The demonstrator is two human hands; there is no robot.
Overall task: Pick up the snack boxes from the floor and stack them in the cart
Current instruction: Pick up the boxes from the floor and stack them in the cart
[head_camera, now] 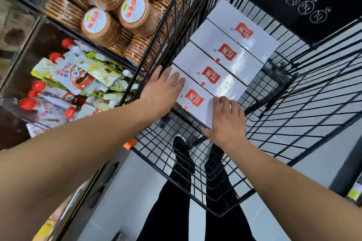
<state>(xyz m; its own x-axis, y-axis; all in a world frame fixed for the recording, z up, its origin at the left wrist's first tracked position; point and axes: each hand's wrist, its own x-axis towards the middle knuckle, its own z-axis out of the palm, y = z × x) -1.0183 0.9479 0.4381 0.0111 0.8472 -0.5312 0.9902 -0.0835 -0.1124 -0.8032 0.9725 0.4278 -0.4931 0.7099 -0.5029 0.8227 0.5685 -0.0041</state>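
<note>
Several white snack boxes with red logos lie side by side in a row inside the black wire cart [293, 115], against its left wall. Both hands are on the nearest box [197, 107]. My left hand [164, 88] rests flat on its far left corner, fingers straight. My right hand [227, 121] lies on its near right corner, fingers bent over the top and thumb along the near edge. The other boxes [221, 60] stretch away toward the cart's far end.
A shelf on the left holds stacked round biscuit packs [109, 17] above and red-capped drink pouches [74, 76] below. A black sign panel [305, 0] hangs at the cart's far end. My legs and shoe [182, 154] show through the cart's mesh over a light floor.
</note>
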